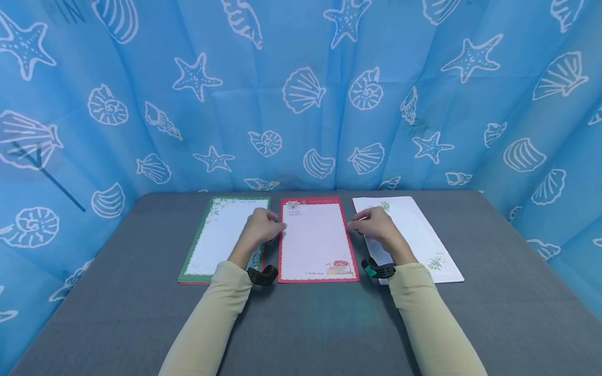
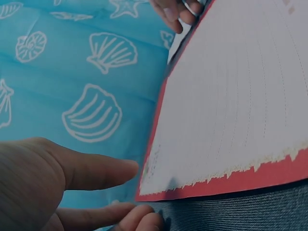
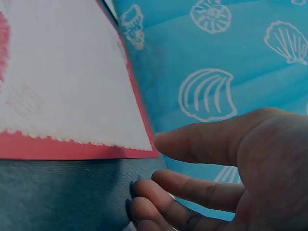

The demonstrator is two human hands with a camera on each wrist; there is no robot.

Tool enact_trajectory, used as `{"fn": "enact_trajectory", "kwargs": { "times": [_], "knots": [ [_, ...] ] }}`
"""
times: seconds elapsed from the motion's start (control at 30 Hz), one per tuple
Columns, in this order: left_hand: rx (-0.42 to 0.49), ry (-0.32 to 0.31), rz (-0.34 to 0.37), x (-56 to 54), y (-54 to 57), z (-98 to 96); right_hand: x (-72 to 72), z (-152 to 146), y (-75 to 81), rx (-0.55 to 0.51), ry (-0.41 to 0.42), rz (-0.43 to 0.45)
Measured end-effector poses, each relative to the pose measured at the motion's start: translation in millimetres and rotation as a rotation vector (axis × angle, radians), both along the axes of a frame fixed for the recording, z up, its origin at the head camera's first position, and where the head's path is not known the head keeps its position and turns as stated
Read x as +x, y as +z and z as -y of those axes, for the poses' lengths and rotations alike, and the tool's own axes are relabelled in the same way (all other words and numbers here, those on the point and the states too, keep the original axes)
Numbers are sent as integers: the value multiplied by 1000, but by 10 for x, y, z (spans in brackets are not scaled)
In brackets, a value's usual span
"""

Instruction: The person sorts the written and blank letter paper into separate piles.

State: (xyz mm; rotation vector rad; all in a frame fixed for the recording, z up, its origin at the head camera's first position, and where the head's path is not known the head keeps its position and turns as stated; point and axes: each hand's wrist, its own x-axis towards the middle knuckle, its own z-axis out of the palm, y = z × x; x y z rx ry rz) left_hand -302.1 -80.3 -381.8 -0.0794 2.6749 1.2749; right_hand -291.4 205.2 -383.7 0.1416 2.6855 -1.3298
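Note:
A red-bordered sheet of letter paper (image 1: 316, 240) lies in the middle of the table, with a small drawing at its lower right. At its left edge is my left hand (image 1: 260, 225), thumb and fingers apart; the left wrist view has the thumb (image 2: 103, 172) beside a corner of the sheet. My right hand (image 1: 378, 225) hovers at the opposite edge. In the right wrist view, its thumb tip overlaps the red border, and a gap separates thumb from fingers (image 3: 192, 190). Neither hand pinches the sheet.
Under the left forearm lies a green-bordered sheet (image 1: 216, 235), a red edge showing beneath it. White sheets with green leaf prints (image 1: 418, 235) lie to the right, partly behind the right hand. A blue seashell curtain (image 1: 301, 130) hangs behind the grey table (image 1: 310, 329).

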Motion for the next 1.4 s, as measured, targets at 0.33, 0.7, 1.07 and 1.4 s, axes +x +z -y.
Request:
{"fn": "enact_trajectory", "kwargs": {
  "times": [0.33, 0.7, 1.07, 1.4],
  "knots": [
    [-101, -36, 15, 7, -7, -12, 16, 127, -3, 126, 42, -20],
    [-99, -29, -2, 16, -35, -62, 1, 189, -25, 141, 53, -37],
    [-25, 24, -24, 30, -19, -99, 1, 211, -38, 87, 2, -37],
    [66, 34, -66, 10, -33, -95, -32, 197, -41, -85, 11, -71]
  ]
}}
